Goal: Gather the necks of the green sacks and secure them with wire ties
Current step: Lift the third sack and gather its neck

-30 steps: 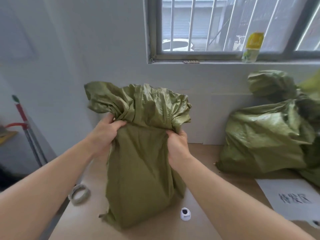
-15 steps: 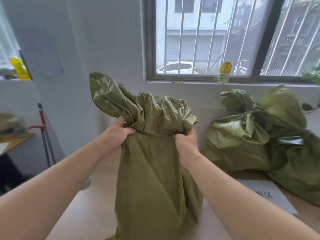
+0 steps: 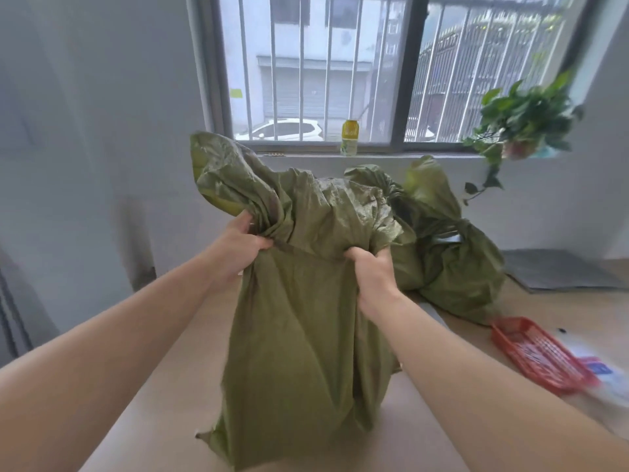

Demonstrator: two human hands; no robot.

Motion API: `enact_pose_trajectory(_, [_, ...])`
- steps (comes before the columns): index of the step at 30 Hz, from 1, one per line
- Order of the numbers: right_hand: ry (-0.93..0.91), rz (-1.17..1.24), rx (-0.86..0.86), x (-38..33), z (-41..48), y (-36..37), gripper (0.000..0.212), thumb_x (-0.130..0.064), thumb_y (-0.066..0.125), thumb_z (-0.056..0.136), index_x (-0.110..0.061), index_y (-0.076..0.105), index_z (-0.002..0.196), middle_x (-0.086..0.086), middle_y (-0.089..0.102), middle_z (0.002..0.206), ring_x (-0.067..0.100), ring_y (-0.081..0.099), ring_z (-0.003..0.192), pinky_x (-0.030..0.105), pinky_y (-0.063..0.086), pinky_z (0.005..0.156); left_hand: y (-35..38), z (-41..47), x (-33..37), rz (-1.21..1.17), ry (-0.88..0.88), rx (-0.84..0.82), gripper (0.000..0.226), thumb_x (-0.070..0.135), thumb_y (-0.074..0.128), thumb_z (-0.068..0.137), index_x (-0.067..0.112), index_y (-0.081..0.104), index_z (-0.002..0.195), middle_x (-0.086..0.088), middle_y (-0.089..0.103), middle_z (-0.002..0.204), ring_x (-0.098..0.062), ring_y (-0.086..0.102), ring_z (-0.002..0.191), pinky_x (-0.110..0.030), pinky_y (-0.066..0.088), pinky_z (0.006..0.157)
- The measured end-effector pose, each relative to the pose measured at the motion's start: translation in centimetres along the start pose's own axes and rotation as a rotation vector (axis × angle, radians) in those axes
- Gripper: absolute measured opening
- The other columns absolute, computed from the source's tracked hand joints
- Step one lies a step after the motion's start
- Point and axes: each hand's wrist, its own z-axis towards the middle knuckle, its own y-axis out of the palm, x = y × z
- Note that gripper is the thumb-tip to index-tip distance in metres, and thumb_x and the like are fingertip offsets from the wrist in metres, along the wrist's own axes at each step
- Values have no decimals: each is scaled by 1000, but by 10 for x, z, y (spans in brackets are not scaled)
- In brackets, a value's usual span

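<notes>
A green woven sack (image 3: 299, 335) stands upright on the tan table (image 3: 153, 420), its loose mouth flaring above my hands. My left hand (image 3: 238, 247) grips the left side of its neck. My right hand (image 3: 372, 270) clutches the right side of the neck, fabric bunched in the fist. Behind it to the right lie more green sacks (image 3: 452, 260), their tops gathered; the ties on them are too small to make out. No wire tie shows in either hand.
A red mesh tray (image 3: 537, 359) and white papers (image 3: 609, 373) lie at the right of the table. A grey mat (image 3: 558, 270) lies further back. A yellow bottle (image 3: 350, 137) and a trailing plant (image 3: 524, 120) stand on the windowsill. The wall is close behind.
My view has swung up and to the right, bringing the plant and red tray into sight. The held sack has shifted right toward the other sacks; both hands keep their grip on its neck.
</notes>
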Motion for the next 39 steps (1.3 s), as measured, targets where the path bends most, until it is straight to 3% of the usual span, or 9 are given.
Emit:
enact_pose_trajectory(13, [-144,-194,-121,-81,40,-223,80,-45,71,75,-34,36,146,-8,60,137,18,55,128,47,41,117,202,-12,37,-140,75,112,57,-12,59,94,19,55,141,-8,67,133,-29,66,118,-49,55,103])
enact_pose_trajectory(17, [-128,-447,-64,-108,61,-280,100,-71,65,69,-39,24,155,1,40,156,30,35,146,56,31,120,251,-12,46,-185,102,160,56,-18,57,92,23,59,130,-7,68,128,-32,64,121,-53,51,106])
enact_pose_trajectory(20, [-237,-472,5,-133,64,-312,81,-65,58,87,-36,25,155,4,26,164,36,11,155,59,15,123,276,-17,56,-216,157,185,60,-25,52,90,26,61,120,-5,69,121,-32,65,118,-52,50,105])
enact_pose_trajectory(23, [-525,-498,64,-148,64,-335,41,-57,50,91,-35,47,126,-3,51,134,27,27,143,57,13,123,287,-17,65,-192,193,180,69,-26,50,90,30,58,130,-7,67,129,-32,64,120,-52,51,104])
enact_pose_trajectory(25, [-608,-472,51,-156,69,-345,38,-50,49,92,-34,49,127,-9,56,127,22,36,137,56,19,123,290,-16,70,-196,207,165,72,-27,49,90,34,59,126,-7,67,126,-31,65,117,-50,53,100])
enact_pose_trajectory(28, [-587,-256,-49,-166,71,-358,49,-28,55,99,-32,43,145,-11,61,132,15,53,126,37,38,112,292,-14,71,-167,182,135,76,-30,46,88,34,57,127,-11,66,125,-31,64,116,-46,55,93])
enact_pose_trajectory(30, [-558,-166,-90,-162,71,-370,40,-15,59,99,-27,45,135,-6,68,115,16,62,107,33,49,96,293,-16,62,-56,150,120,85,-33,44,83,32,51,138,-8,65,121,-32,62,118,-46,56,89])
enact_pose_trajectory(34, [-324,-177,-133,-141,75,-389,51,-34,76,91,-25,57,137,-10,74,121,7,70,110,34,52,102,299,-38,28,197,53,33,93,-30,46,78,35,41,145,2,64,121,-19,66,104,-38,57,82])
enact_pose_trajectory(39, [-200,-252,-252,-132,75,-383,20,-28,76,93,-20,75,112,-9,79,106,10,73,105,23,51,82,300,-46,14,-6,29,-107,64,-8,68,87,31,53,135,-2,75,120,-20,72,109,-23,58,79])
